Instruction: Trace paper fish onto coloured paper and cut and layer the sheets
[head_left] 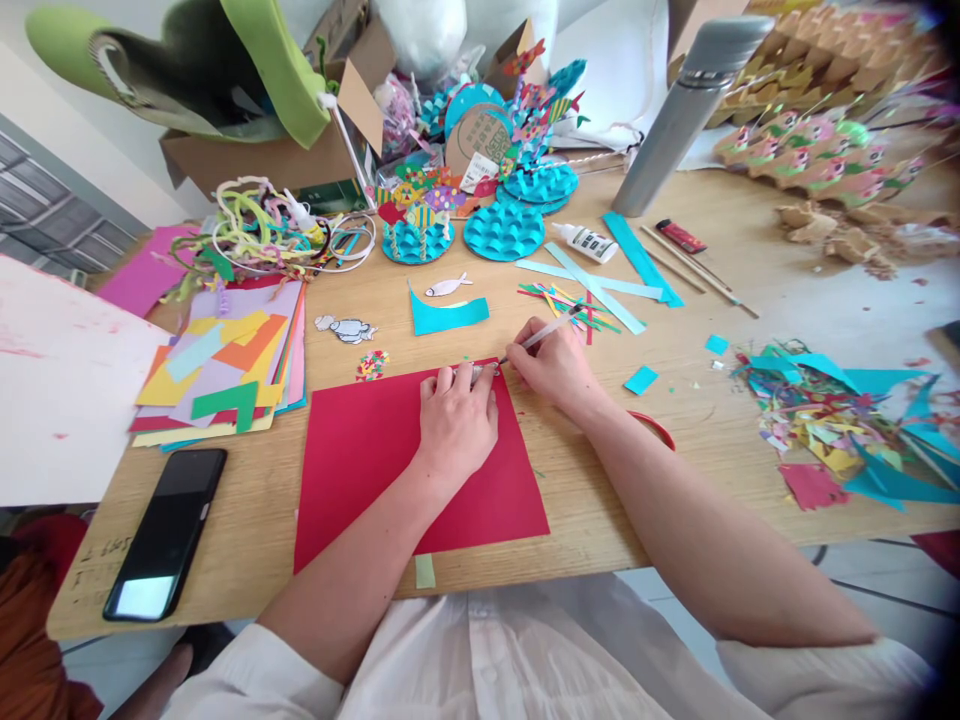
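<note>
Room lies between phone and red paper; flask obstructs back right.

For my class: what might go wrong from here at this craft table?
The pen in the right hand points close to the left hand, so a slip might mark it or the red sheet. The phone lies near the table's edge and could be nudged off. Loose coloured strips beside the right hand may get scattered.

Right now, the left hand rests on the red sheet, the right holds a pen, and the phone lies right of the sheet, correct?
No: the head view shows the phone left of the red sheet. The left hand rests on it; the right hand holds a pen.
</note>
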